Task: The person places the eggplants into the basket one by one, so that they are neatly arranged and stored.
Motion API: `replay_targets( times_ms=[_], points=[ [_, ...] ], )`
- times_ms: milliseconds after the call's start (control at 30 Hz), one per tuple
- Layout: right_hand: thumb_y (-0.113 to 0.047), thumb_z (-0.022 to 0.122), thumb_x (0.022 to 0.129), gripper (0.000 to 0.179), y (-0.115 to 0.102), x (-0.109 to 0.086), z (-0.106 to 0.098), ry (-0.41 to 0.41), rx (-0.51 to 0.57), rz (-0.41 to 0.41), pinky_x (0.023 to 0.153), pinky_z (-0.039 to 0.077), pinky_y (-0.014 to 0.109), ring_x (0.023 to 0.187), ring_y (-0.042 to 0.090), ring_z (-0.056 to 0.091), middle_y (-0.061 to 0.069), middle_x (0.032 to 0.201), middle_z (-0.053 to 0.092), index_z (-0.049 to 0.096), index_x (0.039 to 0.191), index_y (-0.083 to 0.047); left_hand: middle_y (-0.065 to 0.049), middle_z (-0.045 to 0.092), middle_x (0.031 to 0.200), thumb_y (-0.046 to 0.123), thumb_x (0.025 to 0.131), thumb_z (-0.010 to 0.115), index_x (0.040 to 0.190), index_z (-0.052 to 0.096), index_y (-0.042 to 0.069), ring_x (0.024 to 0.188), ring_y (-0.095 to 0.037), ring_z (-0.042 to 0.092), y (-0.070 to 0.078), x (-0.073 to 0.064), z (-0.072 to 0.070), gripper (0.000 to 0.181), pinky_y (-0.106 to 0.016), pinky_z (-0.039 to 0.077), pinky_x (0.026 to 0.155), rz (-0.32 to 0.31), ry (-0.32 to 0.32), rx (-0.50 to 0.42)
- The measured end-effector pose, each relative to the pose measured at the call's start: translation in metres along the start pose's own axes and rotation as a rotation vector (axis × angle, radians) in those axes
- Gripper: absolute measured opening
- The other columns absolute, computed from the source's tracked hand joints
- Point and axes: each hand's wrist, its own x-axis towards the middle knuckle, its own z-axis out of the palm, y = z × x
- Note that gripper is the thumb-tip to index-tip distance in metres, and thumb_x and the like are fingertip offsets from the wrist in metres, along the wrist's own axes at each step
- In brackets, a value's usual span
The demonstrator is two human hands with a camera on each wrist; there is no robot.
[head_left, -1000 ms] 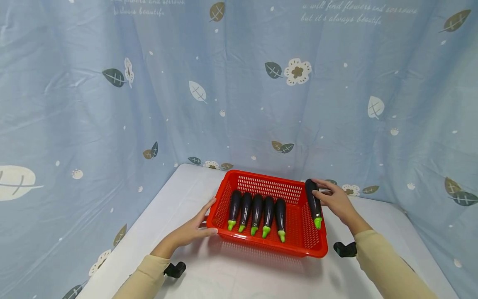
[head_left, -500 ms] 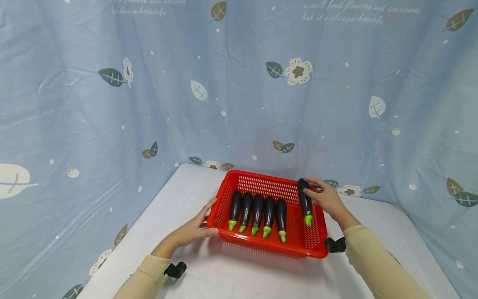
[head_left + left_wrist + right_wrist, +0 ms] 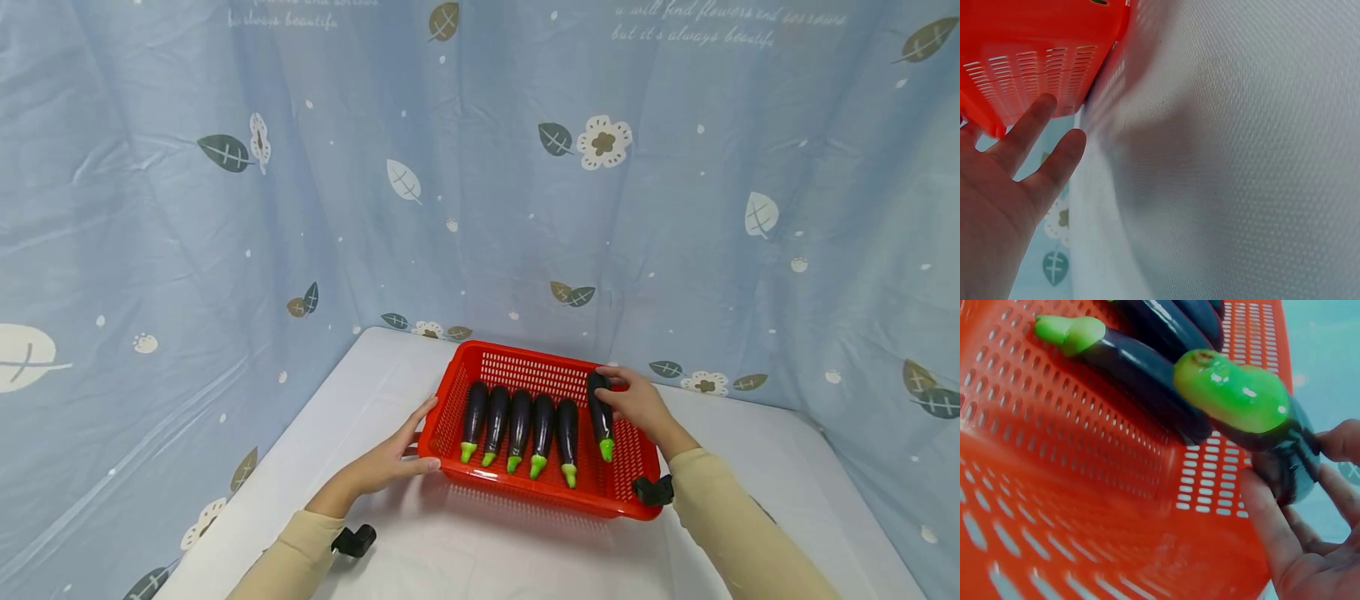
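Note:
My right hand (image 3: 637, 404) pinches a dark purple eggplant (image 3: 601, 417) near its upper end, over the right part of a red perforated basket (image 3: 525, 492). In the right wrist view its bright green cap (image 3: 1235, 394) points toward the camera, with fingers and thumb on opposite sides of the body. Several more eggplants (image 3: 519, 421) lie side by side in the basket, green stems toward me. My left hand (image 3: 378, 467) spreads along the basket's left end, thumb by the front corner. In the left wrist view, two straight fingers (image 3: 1054, 165) extend beside the basket wall (image 3: 1029, 75).
The basket stands on a white-covered table (image 3: 480, 558). A blue curtain (image 3: 510, 208) with leaf and flower prints hangs behind and on both sides. Black devices (image 3: 354, 542) are worn at both wrists.
My right hand has carried the eggplant leftward and lower, from the basket's right wall toward the row. The left hand stays where it was.

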Motion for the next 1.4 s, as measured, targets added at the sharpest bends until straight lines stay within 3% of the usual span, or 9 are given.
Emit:
replay_targets(
  times_ms=[233, 600, 867, 1133, 1400],
  points=[
    [-0.014, 0.066, 0.098, 0.048, -0.004, 0.003, 0.013, 0.005, -0.020, 0.033, 0.071, 0.062, 0.038, 0.094, 0.030, 0.069, 0.033, 0.137, 0.053, 0.055, 0.143, -0.001, -0.011, 0.008, 0.169, 0.037, 0.092, 0.072, 0.165, 0.004, 0.029, 0.137, -0.040, 0.046, 0.002, 0.000, 0.000, 0.100, -0.055, 0.043, 0.108, 0.009, -0.003, 0.005],
    [-0.017, 0.067, 0.094, 0.048, -0.005, 0.006, 0.024, 0.018, -0.219, 0.076, 0.071, 0.062, 0.039, 0.091, 0.030, 0.069, 0.031, 0.128, 0.061, 0.059, 0.138, -0.002, -0.011, 0.008, 0.169, 0.037, 0.093, 0.072, 0.165, 0.003, 0.029, 0.137, -0.039, 0.045, 0.004, 0.000, 0.000, 0.100, -0.055, 0.042, 0.109, 0.008, 0.000, 0.006],
    [-0.017, 0.066, 0.093, 0.047, -0.004, 0.006, 0.025, -0.002, -0.269, 0.078, 0.069, 0.061, 0.038, 0.086, 0.029, 0.068, 0.032, 0.129, 0.060, 0.060, 0.136, 0.000, -0.011, 0.009, 0.169, 0.037, 0.093, 0.072, 0.165, 0.004, 0.030, 0.137, -0.039, 0.046, 0.002, 0.000, 0.001, 0.099, -0.054, 0.042, 0.109, 0.007, 0.003, 0.014],
    [-0.016, 0.067, 0.089, 0.045, -0.005, 0.007, 0.029, -0.017, -0.376, 0.075, 0.089, 0.055, 0.050, 0.103, 0.037, 0.065, 0.031, 0.129, 0.061, 0.064, 0.130, 0.002, -0.012, 0.008, 0.169, 0.036, 0.093, 0.072, 0.165, 0.003, 0.029, 0.137, -0.039, 0.046, 0.003, -0.001, 0.000, 0.100, -0.054, 0.042, 0.109, 0.017, 0.000, 0.013],
    [-0.011, 0.067, 0.088, 0.046, -0.007, 0.008, 0.031, -0.044, -0.384, 0.099, 0.088, 0.055, 0.049, 0.095, 0.032, 0.063, 0.031, 0.127, 0.061, 0.062, 0.130, 0.005, -0.011, 0.008, 0.169, 0.036, 0.093, 0.072, 0.165, 0.003, 0.029, 0.137, -0.038, 0.046, 0.002, 0.000, 0.000, 0.100, -0.053, 0.042, 0.109, 0.008, -0.004, 0.007]
  ],
)
